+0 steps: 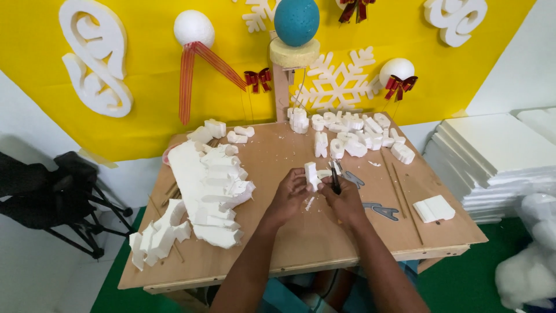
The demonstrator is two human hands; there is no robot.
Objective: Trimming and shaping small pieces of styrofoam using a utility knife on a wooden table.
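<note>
Foam is brittle, and the small white foam piece [311, 175] held over the middle of the wooden counter [289, 243] looks thin enough that a hard squeeze or a sideways twist could snap it; that is a judgement from its narrow upright shape. The dark slim tool [335, 181] sits just beside the fingers of the other hand, so a slip off the foam edge could run it into them. Crumbs lie on the counter under the hands, and more could scatter toward the cut foam shapes [353, 136] at the far edge. The left hand [288, 196] has its grip closed around the lower part of the foam piece, fingers curled, holding it upright. The right hand [346, 200] has its grip closed on the tool, tip up beside the foam. A large trimmed foam slab [208, 191] lies well to the left, apart from both hands.
</note>
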